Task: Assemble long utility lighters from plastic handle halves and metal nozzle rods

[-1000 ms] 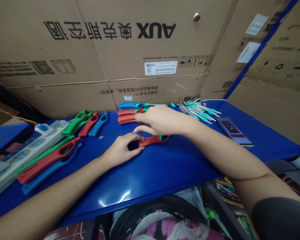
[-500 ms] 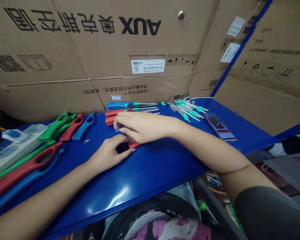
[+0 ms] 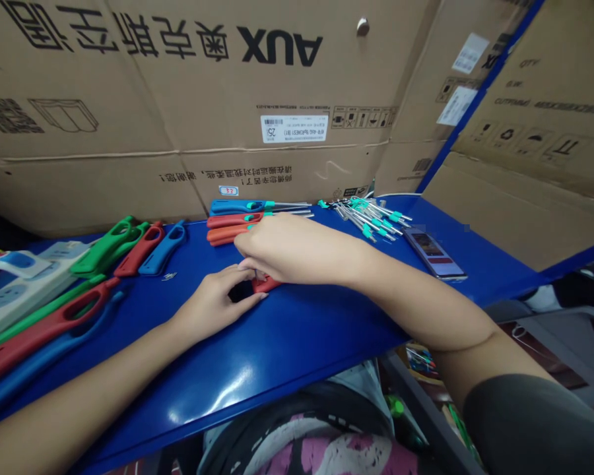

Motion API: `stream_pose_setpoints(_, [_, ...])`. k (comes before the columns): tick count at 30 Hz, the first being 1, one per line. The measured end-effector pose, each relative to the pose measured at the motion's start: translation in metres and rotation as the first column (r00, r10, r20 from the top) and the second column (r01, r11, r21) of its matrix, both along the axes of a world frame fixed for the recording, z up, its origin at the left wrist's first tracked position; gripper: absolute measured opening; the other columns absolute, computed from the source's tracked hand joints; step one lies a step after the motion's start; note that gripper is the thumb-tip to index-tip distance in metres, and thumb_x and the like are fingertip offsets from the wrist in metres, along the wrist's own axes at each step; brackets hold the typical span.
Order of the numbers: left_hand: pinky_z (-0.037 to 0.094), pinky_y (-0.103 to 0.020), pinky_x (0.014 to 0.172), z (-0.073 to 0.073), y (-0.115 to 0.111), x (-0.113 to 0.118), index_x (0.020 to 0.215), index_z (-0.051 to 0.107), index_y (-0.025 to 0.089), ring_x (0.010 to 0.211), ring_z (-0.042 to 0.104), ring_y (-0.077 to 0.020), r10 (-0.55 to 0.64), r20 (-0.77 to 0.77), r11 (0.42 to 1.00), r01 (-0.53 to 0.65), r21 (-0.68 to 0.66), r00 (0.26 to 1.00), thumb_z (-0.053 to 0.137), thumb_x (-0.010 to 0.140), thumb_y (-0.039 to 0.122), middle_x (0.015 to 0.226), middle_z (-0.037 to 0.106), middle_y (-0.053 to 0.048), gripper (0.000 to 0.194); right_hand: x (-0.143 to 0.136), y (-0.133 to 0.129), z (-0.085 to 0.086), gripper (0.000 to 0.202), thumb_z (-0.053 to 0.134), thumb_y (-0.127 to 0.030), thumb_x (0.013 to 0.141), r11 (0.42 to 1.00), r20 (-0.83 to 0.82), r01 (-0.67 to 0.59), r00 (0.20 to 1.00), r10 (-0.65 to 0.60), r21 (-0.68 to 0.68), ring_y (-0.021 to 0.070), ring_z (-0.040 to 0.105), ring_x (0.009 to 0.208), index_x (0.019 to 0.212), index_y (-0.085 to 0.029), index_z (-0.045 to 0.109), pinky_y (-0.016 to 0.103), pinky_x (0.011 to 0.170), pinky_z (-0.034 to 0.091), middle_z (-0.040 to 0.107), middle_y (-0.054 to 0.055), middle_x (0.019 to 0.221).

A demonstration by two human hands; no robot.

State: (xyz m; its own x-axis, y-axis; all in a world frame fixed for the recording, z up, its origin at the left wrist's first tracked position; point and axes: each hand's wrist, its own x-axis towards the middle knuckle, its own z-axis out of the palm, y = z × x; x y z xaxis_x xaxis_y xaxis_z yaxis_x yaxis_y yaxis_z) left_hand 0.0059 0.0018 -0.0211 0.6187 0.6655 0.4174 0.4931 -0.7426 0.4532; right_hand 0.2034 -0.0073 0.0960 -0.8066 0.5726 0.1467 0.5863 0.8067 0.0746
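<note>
My left hand (image 3: 218,300) rests on the blue table, its thumb and fingers closed around the end of a red lighter handle (image 3: 266,284). Over that handle, my right hand (image 3: 292,249) is bent down with curled fingers. Its fingertips are close to my left fingers, and what they grip is hidden behind the hand. Most of the red handle is covered too. Just behind lie a blue long-neck lighter (image 3: 235,208), a red one (image 3: 232,221) and an orange one (image 3: 226,235), partly hidden by my right hand.
Metal lighter tubes with teal parts (image 3: 371,219) are heaped at the back, near a phone (image 3: 433,254). To the left are green (image 3: 103,249), red (image 3: 139,252) and blue handle shells (image 3: 162,251), small metal pins (image 3: 169,276) and a power strip (image 3: 27,284). Cardboard (image 3: 202,132) walls the back.
My right hand has shifted slightly to the right and turned over the red lighter handle, its fingers lower. My left hand keeps its place. The view has tilted a little.
</note>
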Motion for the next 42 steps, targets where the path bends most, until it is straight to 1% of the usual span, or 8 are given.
stream_pose_setpoints(7, [0.057,-0.036,0.087,-0.001,0.0,-0.001,0.108,0.068,0.019,0.099,0.072,-0.0257,0.008,-0.04,1.0,-0.009,-0.009,0.999,0.065,0.089,0.039,0.11,0.075,-0.008,0.027,-0.009,-0.001,-0.009,0.036,0.03,-0.03,0.107,0.979,0.032,0.152,0.987,-0.157,0.136,0.0278,0.07,0.083,0.108,-0.006,0.057,0.032,0.064,0.044,0.07,0.016,0.079])
stream_pose_setpoints(12, [0.057,-0.033,0.082,-0.002,0.0,-0.001,0.103,0.068,0.019,0.092,0.072,-0.0236,-0.013,-0.023,1.0,0.013,-0.009,1.0,0.065,0.09,0.041,0.104,0.076,-0.007,0.025,0.009,-0.004,0.005,0.017,0.057,-0.016,0.091,0.996,0.048,0.004,0.999,0.0,-0.09,0.0223,0.067,0.077,0.108,-0.012,0.058,0.028,0.059,0.038,0.071,0.01,0.084])
stream_pose_setpoints(16, [0.057,-0.035,0.084,-0.002,0.0,-0.001,0.103,0.069,0.02,0.096,0.072,-0.0253,-0.004,-0.025,1.0,0.004,0.015,1.0,0.065,0.09,0.04,0.105,0.076,-0.007,0.024,0.011,-0.003,0.007,0.015,0.062,-0.012,0.089,0.996,0.029,-0.047,0.998,0.049,-0.08,0.0202,0.064,0.075,0.103,-0.011,0.06,0.028,0.062,0.036,0.07,0.01,0.084])
stream_pose_setpoints(18, [0.057,-0.037,0.087,-0.003,0.0,-0.001,0.103,0.069,0.02,0.099,0.072,-0.026,-0.005,-0.03,1.0,0.006,0.019,1.0,0.066,0.089,0.039,0.107,0.076,-0.006,0.024,0.008,0.0,0.006,0.009,0.058,-0.017,0.094,0.996,0.004,-0.04,0.999,0.04,-0.081,0.0194,0.064,0.074,0.099,-0.01,0.062,0.028,0.062,0.035,0.069,0.01,0.082])
stream_pose_setpoints(25, [0.058,-0.037,0.085,-0.002,0.0,0.0,0.107,0.069,0.02,0.099,0.072,-0.0265,0.0,-0.027,1.0,0.0,-0.002,1.0,0.067,0.088,0.036,0.109,0.076,-0.007,0.025,-0.004,0.006,-0.005,0.038,0.046,-0.042,0.103,0.994,-0.073,0.088,0.994,-0.083,0.07,0.0242,0.068,0.082,0.091,-0.013,0.067,0.029,0.066,0.039,0.071,0.012,0.08])
stream_pose_setpoints(30, [0.057,-0.038,0.088,-0.003,-0.001,0.0,0.112,0.069,0.019,0.103,0.072,-0.0272,-0.011,-0.016,1.0,0.011,-0.001,1.0,0.066,0.089,0.036,0.113,0.075,-0.008,0.028,-0.009,0.0,-0.01,0.045,0.034,-0.042,0.106,0.976,-0.076,0.169,0.984,-0.16,0.137,0.0266,0.068,0.084,0.1,-0.011,0.066,0.031,0.065,0.04,0.072,0.014,0.082])
stream_pose_setpoints(37, [0.056,-0.033,0.081,-0.003,-0.002,0.001,0.101,0.068,0.018,0.093,0.071,-0.0244,0.007,-0.025,1.0,-0.007,0.008,1.0,0.067,0.089,0.037,0.102,0.075,-0.007,0.022,0.01,0.01,0.0,0.023,0.044,-0.022,0.101,0.984,-0.158,-0.105,0.984,0.082,-0.147,0.017,0.062,0.081,0.111,-0.016,0.064,0.027,0.068,0.038,0.072,0.008,0.103])
stream_pose_setpoints(42, [0.056,-0.033,0.079,-0.003,-0.003,0.002,0.099,0.067,0.017,0.09,0.071,-0.0235,0.02,-0.018,1.0,-0.02,0.014,1.0,0.07,0.088,0.038,0.098,0.074,-0.006,0.024,0.017,0.017,0.006,0.019,0.053,-0.015,0.094,0.947,-0.22,-0.255,0.952,0.211,-0.195,0.0137,0.057,0.076,0.104,-0.017,0.069,0.025,0.067,0.035,0.071,0.003,0.091])
